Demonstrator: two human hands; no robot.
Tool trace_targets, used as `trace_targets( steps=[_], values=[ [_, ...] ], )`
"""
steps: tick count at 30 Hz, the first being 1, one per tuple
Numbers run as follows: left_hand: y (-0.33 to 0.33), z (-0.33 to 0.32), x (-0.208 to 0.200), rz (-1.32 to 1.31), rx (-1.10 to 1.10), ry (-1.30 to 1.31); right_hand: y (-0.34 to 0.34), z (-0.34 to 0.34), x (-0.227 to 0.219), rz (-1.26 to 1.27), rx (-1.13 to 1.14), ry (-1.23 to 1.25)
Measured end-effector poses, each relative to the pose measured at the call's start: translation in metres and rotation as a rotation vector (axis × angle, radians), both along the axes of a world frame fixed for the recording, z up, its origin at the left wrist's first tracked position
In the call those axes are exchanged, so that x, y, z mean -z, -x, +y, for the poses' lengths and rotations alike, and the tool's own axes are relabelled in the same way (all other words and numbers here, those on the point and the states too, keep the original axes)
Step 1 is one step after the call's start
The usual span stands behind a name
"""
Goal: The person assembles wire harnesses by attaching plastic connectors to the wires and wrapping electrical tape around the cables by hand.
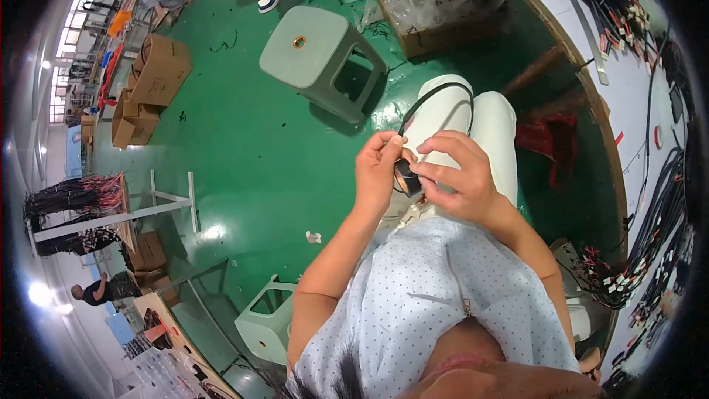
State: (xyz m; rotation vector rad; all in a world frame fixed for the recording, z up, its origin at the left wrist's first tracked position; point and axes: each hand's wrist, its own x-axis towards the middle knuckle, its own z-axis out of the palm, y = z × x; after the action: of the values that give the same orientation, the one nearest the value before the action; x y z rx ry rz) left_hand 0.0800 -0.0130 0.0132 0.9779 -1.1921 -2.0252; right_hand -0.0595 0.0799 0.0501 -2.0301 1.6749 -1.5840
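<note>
A black cable (445,86) loops over my knees and runs down to the fingertips of my left hand (377,171), which pinches its end. My right hand (461,179) is beside it, its thumb and fingers closed on a black roll, apparently tape (408,178), with a tan inner ring. The roll sits between my two hands, just above my lap. My fingers partly hide both the cable's end and the roll.
To my right a white-topped table (602,114) carries bundles of black cables (653,210). A grey-green stool (306,48) stands ahead, with a cardboard box of plastic wrap (428,41) beyond it. Another stool (266,321) is behind left. People are farther off.
</note>
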Motion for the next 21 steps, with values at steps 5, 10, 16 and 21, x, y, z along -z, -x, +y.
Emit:
trace_targets(
  steps=[5, 10, 16, 21],
  values=[
    [-0.001, 0.002, 0.008, -0.014, 0.015, 0.007, 0.001, 0.002, 0.002, -0.008, -0.02, -0.024],
    [-0.002, 0.003, 0.01, -0.093, 0.042, 0.077, -0.006, -0.004, 0.0, -0.071, -0.01, -0.032],
    [0.001, 0.006, 0.011, -0.179, -0.007, 0.151, -0.018, 0.001, 0.007, -0.415, 0.011, -0.305],
    [0.001, 0.011, 0.013, -0.188, -0.021, 0.318, -0.018, 0.004, 0.024, -1.043, -0.045, -0.561]
  ],
)
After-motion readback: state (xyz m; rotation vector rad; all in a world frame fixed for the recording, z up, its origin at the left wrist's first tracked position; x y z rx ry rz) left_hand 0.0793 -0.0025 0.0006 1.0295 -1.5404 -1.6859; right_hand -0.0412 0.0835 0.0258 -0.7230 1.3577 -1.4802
